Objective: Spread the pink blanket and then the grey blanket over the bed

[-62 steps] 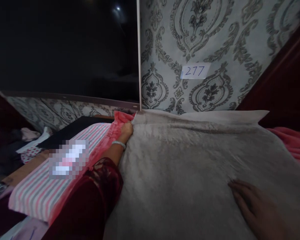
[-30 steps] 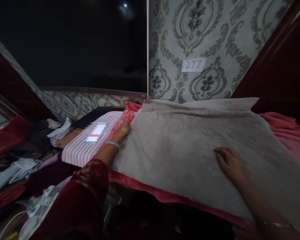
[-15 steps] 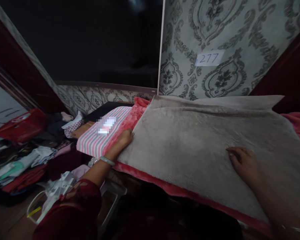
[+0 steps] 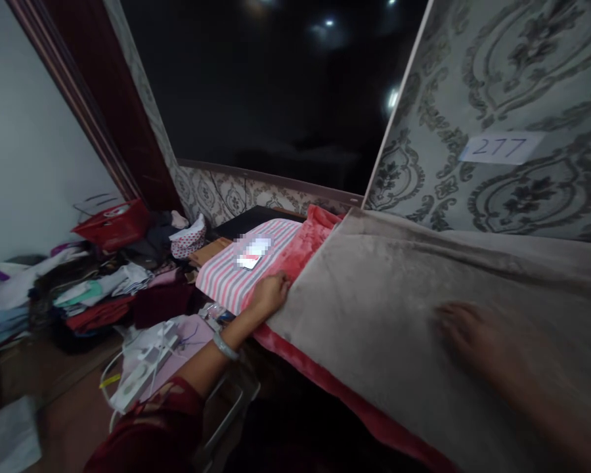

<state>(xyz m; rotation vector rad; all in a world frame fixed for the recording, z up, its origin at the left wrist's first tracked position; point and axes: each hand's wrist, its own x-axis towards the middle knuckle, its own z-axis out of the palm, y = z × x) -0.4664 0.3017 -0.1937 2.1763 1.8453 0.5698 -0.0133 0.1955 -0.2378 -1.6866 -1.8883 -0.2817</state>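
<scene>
A large plush blanket (image 4: 369,295) is spread in front of me, grey side up, with a red underside showing along its near edge. At its left edge my left hand (image 4: 272,294) is closed, fingers curled on the border. My right hand (image 4: 465,328) lies palm down on the grey surface, fingers stretched out and somewhat blurred. Left of the blanket, red plush cloth (image 4: 309,246) overlaps a pink, grey and white striped cushion-like piece (image 4: 224,279). A phone-like device (image 4: 256,255), partly pixelated, rests on the stripes.
Piled clothes (image 4: 103,309) and a red bag (image 4: 113,223) lie at the left. A white power strip (image 4: 142,378) with cords sits on pink cloth below. Behind stand a large dark screen (image 4: 276,98) and a patterned wall with a paper sign (image 4: 501,147) reading 277.
My view has turned left, so the scene sits further right. My left hand stays at the blanket's left edge. My right hand is still on the grey surface, more blurred.
</scene>
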